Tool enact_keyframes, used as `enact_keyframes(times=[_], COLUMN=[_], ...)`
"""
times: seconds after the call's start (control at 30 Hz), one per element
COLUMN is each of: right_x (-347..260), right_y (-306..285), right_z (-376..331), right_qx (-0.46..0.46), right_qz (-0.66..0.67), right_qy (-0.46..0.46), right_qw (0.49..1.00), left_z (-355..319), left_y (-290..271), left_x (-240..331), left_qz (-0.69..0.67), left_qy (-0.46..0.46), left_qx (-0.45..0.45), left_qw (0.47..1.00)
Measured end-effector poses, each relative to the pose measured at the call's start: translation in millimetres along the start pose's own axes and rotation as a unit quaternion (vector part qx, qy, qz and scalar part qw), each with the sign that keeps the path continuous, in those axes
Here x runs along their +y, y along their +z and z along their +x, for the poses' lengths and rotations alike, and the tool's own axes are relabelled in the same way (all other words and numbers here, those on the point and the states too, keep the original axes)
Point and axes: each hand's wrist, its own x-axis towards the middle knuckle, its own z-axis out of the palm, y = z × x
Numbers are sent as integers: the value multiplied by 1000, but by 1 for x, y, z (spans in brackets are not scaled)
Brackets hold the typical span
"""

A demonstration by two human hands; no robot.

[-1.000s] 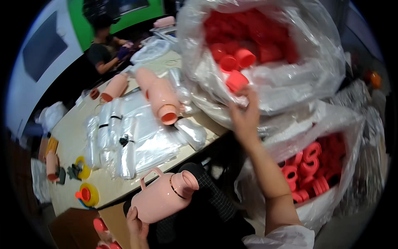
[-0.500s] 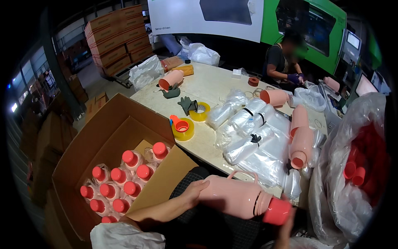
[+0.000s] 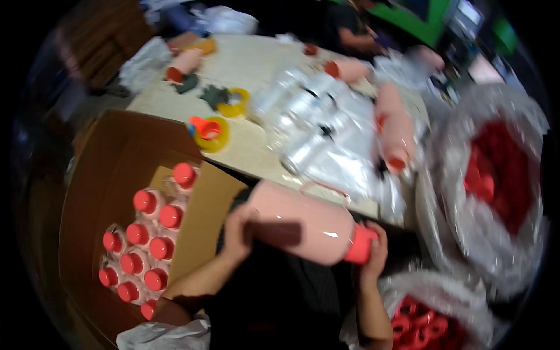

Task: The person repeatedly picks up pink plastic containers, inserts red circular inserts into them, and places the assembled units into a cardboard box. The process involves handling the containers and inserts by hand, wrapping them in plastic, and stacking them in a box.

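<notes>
Across my lap lies a large pink vacuum flask (image 3: 309,224) with a side handle, tilted slightly down to the right. My left hand (image 3: 238,233) is wrapped round its base end. At the other end my right hand (image 3: 375,254) grips the red cap (image 3: 359,244), which sits against the flask's neck. To the left, an open cardboard box (image 3: 125,140) holds several upright pink flasks with red caps, wrapped in clear film.
On the table (image 3: 157,99) lie clear plastic bags (image 3: 344,169), yellow tape rolls (image 3: 213,143), a dark glove (image 3: 213,96) and pink flask bodies (image 3: 394,125). Plastic-lined sacks of red parts (image 3: 501,169) stand right. A person (image 3: 347,29) works across the table.
The red cap, blurred and tilted before, now sits in line over the flask's neck, with my right hand round it. My view has swung right and down, showing another sack of red parts.
</notes>
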Motion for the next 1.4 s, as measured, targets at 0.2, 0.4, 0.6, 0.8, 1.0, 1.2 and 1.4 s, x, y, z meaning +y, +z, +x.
enact_keyframes(times=[0.2, 0.4, 0.6, 0.8, 1.0, 1.2, 1.4], right_x=[-21, -25, 104, 203, 71, -58, 65], right_y=[-13, -153, -432, -514, -417, -242, -95], right_z=[-69, -96, -135, -136, -132, -153, -107], right_qx=[-223, 299, 475, 351, 402, 257, 274], right_qz=[-194, -248, -422, -843, -671, -322, -129], right_qy=[-279, -60, 9, 107, 26, 29, 150], right_qw=[914, 919, 772, 394, 622, 911, 941], left_z=[70, 20, 9, -37, -52, -51, -50], left_y=[24, 90, 84, 58, 52, 38, 12], left_x=[-9, -3, 76, 117, 71, 33, 41], left_qz=[-319, -244, 26, 113, 64, -87, -61], left_qy=[-480, -130, -92, -99, -188, -347, -345], left_qx=[-30, -362, -400, -470, -353, -266, -243], left_qw=[817, 890, 912, 870, 914, 895, 905])
